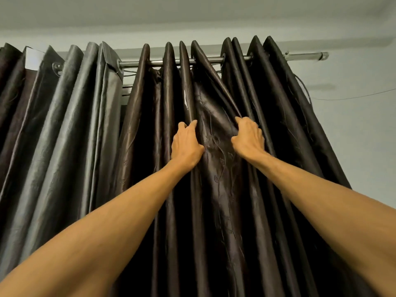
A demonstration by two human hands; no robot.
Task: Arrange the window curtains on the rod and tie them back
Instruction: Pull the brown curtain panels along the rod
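While the dark curtains (225, 200) hang from the rod (132, 63) with pleats running pretty much top to bottom, one fold is gripped by the left hand (186, 144) and a neighbouring fold by the right hand (248, 138). The rod runs left-right; bare rod is left past the curtains' right edge.

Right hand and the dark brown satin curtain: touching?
Touching. The head view shows the right hand gripping a fold of the dark brown satin curtain.
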